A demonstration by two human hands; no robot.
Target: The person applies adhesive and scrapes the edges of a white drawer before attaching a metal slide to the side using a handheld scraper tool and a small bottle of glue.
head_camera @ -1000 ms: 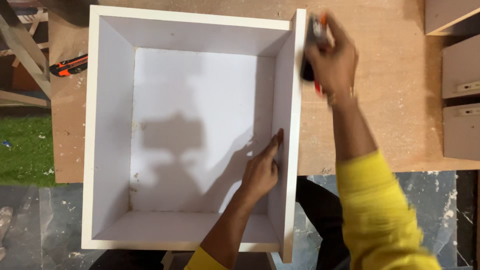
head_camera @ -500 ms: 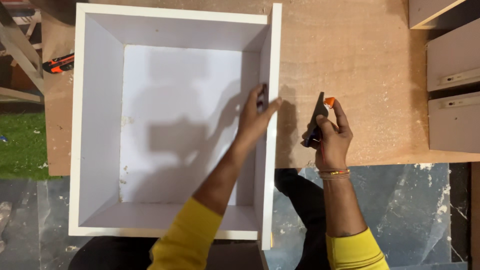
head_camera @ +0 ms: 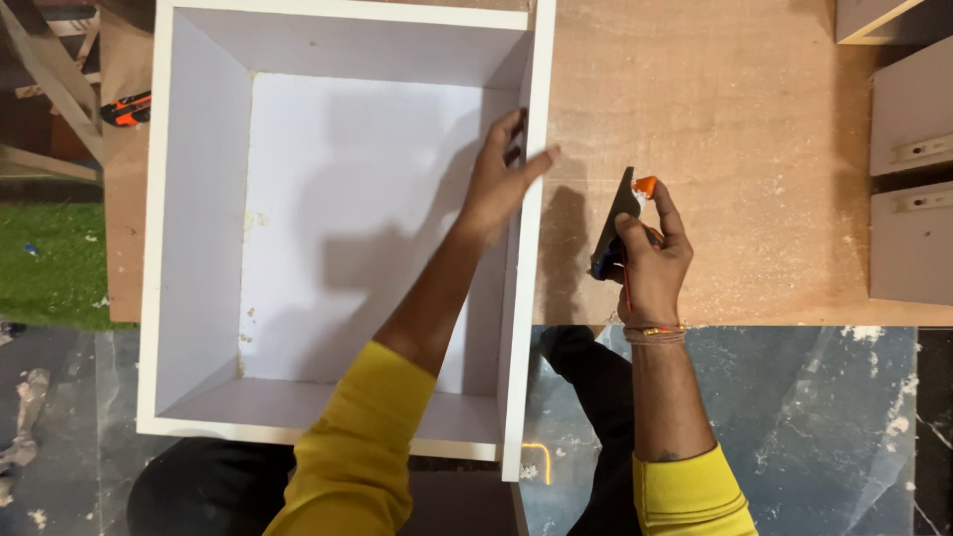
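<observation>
Head view, looking straight down.

Box [head_camera: 199, 248]: white, open-topped, square, lying on the wooden surface [head_camera: 735, 129]. Its near edge overhangs the surface toward the person; its right wall stands as a thin white edge running top to bottom of the view.

Left hand [head_camera: 501, 179]: reaches in over the box and rests on the inner face and top edge of the right wall, about a third of the way down from the box's far corner. Fingers spread, thumb tip over the wall's edge on the outer side. It holds nothing loose; it presses on the wall only. Yellow sleeve crosses the box's near right corner.

Right hand [head_camera: 650, 258]: to the right of the box, apart from the wall, over the bare surface near its front edge. Fingers curled closed around a small dark tool [head_camera: 617, 223] with an orange tip, which points away from the person. Tool type: cannot tell. Bangle at the wrist.

Other items: an orange-and-black knife [head_camera: 127, 109] lies left of the box, beyond the surface's left edge. Grey drawer parts [head_camera: 908, 119] with metal runners lie far right of the box. Sawdust is scattered on the surface right of the box.
</observation>
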